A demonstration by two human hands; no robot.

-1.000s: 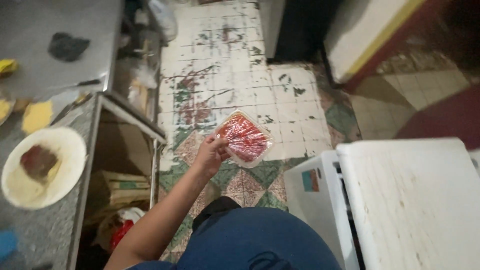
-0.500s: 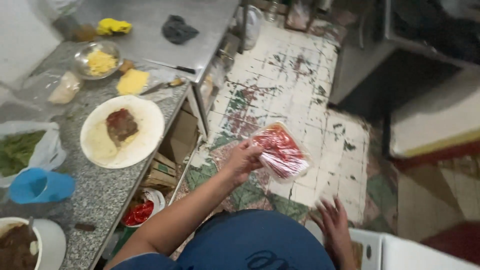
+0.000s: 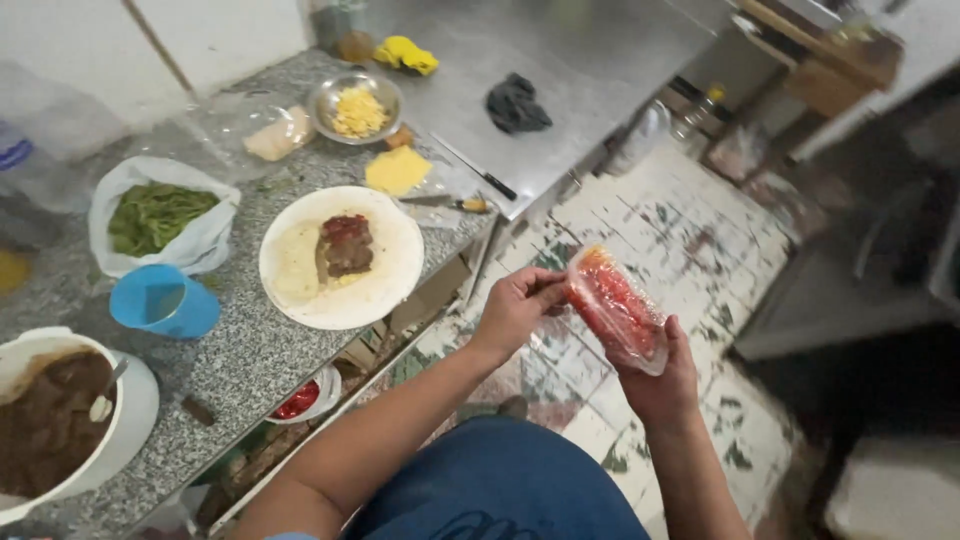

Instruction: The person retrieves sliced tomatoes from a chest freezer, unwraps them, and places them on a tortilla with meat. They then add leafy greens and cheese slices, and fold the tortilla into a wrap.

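- The right hand [image 3: 662,385] cups a clear, glossy plastic packet [image 3: 617,308] of red slices from beneath; its fingers are mostly hidden behind the packet.
- The left hand [image 3: 515,305] pinches the packet's near edge between thumb and curled fingertips.
- Contents blurred.

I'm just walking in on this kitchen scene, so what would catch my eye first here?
First the clear plastic pack of red food, held over the tiled floor between the left hand and the right hand. Next the white plate on the granite counter to the left, carrying a tortilla with dark meat and red sauce. Beside it sit a blue cup and a bag of green beans.
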